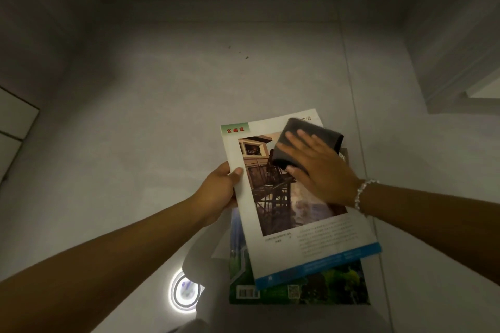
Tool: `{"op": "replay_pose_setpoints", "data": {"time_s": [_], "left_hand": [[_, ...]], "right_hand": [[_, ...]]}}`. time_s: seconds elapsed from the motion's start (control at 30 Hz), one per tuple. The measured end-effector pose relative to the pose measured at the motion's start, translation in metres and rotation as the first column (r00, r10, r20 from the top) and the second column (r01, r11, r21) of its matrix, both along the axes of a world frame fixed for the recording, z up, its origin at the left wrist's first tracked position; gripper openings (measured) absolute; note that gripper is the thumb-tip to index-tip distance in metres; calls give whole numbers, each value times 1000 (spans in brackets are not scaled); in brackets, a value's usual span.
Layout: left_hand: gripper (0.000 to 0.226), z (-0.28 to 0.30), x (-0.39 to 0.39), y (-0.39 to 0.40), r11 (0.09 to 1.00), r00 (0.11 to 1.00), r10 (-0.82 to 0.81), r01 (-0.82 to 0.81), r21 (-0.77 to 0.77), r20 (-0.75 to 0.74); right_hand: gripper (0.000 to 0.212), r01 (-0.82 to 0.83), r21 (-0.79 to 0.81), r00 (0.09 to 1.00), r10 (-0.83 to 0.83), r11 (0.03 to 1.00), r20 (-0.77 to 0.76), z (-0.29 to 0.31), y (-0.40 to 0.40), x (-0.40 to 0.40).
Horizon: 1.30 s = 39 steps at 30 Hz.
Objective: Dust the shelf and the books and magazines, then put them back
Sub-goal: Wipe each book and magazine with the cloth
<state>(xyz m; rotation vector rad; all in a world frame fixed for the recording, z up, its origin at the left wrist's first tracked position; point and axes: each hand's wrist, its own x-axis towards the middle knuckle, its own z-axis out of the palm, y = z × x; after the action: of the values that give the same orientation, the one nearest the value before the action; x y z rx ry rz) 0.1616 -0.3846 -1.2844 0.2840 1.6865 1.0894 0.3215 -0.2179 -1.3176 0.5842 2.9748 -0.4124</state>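
A white magazine point(303, 235) with a picture of a wooden building and a blue bottom strip is held above the floor. My left hand point(219, 189) grips its left edge, thumb on the cover. My right hand point(319, 167), with a bead bracelet at the wrist, presses a folded dark grey cloth point(313, 135) flat against the magazine's upper right part, fingers straight. Below it on the floor lies a second magazine point(311, 288) with a green landscape cover and a barcode, mostly hidden by the white one.
Grey tiled floor point(189, 94) spreads all around. A white cabinet or door edge point(465, 67) stands at the right, a white panel point(13, 116) at the left. A ceiling lamp's ring reflection point(184, 292) shines on the floor near my legs.
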Motion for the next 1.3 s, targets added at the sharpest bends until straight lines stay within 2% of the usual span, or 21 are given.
{"op": "replay_pose_setpoints", "data": {"time_s": [0.1, 0.2, 0.4, 0.5, 0.57, 0.67, 0.73, 0.8, 0.97, 1.03, 1.07, 1.13, 1.2, 1.23, 1.3], "left_hand": [[22, -1, 1, 2, 1000, 1000, 0, 0, 11, 2], [23, -3, 1, 2, 1000, 1000, -4, 4, 16, -2], [31, -6, 0, 2, 1000, 1000, 1, -1, 14, 10], [32, -8, -1, 1, 1000, 1000, -10, 10, 10, -1], [31, -9, -1, 2, 1000, 1000, -22, 22, 9, -6], [29, -11, -2, 2, 1000, 1000, -16, 15, -16, -16], [26, -12, -3, 2, 1000, 1000, -10, 10, -15, 3], [27, -13, -4, 2, 1000, 1000, -22, 22, -3, 21], [36, -14, -4, 1, 999, 1000, -31, 31, 16, 4], [35, -13, -3, 1, 1000, 1000, -26, 26, 8, -1], [34, -12, -3, 1, 1000, 1000, -27, 27, 8, -3], [29, -11, -3, 1, 999, 999, -34, 34, 18, 2], [27, -10, -4, 1, 999, 999, -34, 33, 28, 28], [29, -10, -4, 1, 999, 998, -30, 29, 31, 51], [33, -10, -6, 0, 999, 992, -8, 2, 43, 126]], "right_hand": [[80, 171, 25, 985, -171, 985, 5, 1, 17, -16], [83, 252, 34, 967, -253, 967, 31, 3, 14, -30], [66, 9, 18, 1000, -8, 1000, -30, 0, -23, -27], [62, 3, 49, 999, 0, 999, -44, -3, -6, -24], [65, 83, 97, 996, -81, 992, -23, -5, 10, -23], [72, 285, 117, 955, -292, 951, 46, -1, 21, -31], [70, 313, 111, 943, -323, 943, 85, 1, 19, -37], [67, 245, 113, 965, -254, 963, 73, 2, 10, -39], [62, -80, 120, 997, 80, 990, 8, -1, -16, -37], [66, -120, 112, 993, 121, 987, -4, -1, -6, -36], [69, -86, 111, 996, 86, 990, 3, -1, 1, -36], [75, 95, 128, 995, -96, 987, 2, -1, 11, -43], [66, 279, 109, 954, -288, 954, 81, 2, 10, -57], [60, 293, 79, 944, -301, 953, 132, 4, 6, -65], [56, 177, 29, 968, -179, 984, 175, 9, -9, -75]]}}
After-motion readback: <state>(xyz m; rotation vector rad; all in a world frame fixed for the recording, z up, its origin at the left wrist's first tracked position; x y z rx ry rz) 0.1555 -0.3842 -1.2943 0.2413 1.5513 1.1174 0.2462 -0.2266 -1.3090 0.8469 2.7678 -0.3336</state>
